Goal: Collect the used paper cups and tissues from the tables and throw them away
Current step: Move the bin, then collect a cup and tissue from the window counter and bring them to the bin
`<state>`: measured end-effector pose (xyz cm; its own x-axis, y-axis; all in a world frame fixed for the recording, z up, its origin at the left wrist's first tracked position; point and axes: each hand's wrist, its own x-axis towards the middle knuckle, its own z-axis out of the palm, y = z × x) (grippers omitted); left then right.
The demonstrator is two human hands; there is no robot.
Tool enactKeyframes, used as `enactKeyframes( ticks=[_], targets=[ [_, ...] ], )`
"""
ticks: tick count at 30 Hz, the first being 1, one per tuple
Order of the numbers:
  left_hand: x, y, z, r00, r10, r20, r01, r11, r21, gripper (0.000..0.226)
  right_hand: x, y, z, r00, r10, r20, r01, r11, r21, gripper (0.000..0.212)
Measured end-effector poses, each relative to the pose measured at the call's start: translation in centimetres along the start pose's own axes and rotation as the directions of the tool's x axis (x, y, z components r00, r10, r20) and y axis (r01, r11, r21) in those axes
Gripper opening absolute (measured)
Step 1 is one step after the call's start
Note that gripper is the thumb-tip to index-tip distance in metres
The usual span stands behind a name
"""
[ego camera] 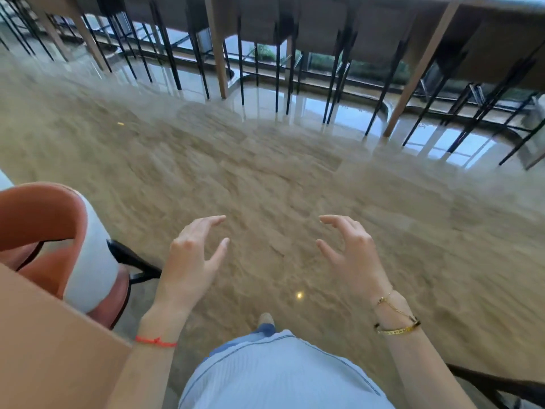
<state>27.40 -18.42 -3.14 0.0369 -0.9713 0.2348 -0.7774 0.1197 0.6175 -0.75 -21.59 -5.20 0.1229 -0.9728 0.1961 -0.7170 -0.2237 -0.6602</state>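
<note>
A person looked down from head height over a glossy tan floor (265, 172), blurred as though the camera was swinging; both bare hands were raised in front of the body at waist level, with nothing in either one. The left hand (191, 255) showed its back to the camera, fingers (212, 221) spread and lightly curled, thumb held apart from them; a red string bracelet (156, 341) circled that wrist. The right hand (351, 252) mirrored it, fingers (333, 219) apart and hooked like a loose claw; gold bracelets (396, 326) sat on that wrist. The two hands faced each other across a gap, roughly level, neither clearly further forward.

No paper cup and no tissue could be seen anywhere; so the direction from the fingers to the task's things, and any long axis, could not be told. The nearest table surface was a pale wooden tabletop (44, 335) at the lower left, just beside the left forearm, so the left hand was the nearer to it; its visible corner carried nothing. An orange chair (35, 214) with a white cushion (94, 261) stood beyond it. Further tables and stools on thin black legs (277, 78) lined the far side, well apart from both hands; their tops lay out of view.

No brand, label or legible writing appeared; marks on the gold bangle were too small to read.
</note>
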Motion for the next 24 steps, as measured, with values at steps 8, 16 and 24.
enactKeyframes(
  ticks=[8, 16, 24],
  targets=[
    [17.2, -2.4, 1.3, 0.999, 0.0, 0.047, 0.0, 1.0, 0.007, 0.037, 16.4, 2.0, 1.9, 0.999, 0.04, -0.015, -0.04, 0.999, 0.014, 0.037],
    [34.0, -6.0, 6.2, 0.999, 0.025, 0.024, -0.026, 1.0, 0.015, 0.036, 33.4, 7.4, 4.5, 1.0, 0.03, 0.008, -0.03, 1.0, -0.006, 0.039],
    [54.3, -6.4, 10.1, 0.999, 0.034, -0.036, -0.032, 0.998, 0.049, 0.036, 55.1, 11.3, 2.9, 0.999, -0.038, 0.003, 0.038, 0.999, -0.026, 0.039]
  ],
)
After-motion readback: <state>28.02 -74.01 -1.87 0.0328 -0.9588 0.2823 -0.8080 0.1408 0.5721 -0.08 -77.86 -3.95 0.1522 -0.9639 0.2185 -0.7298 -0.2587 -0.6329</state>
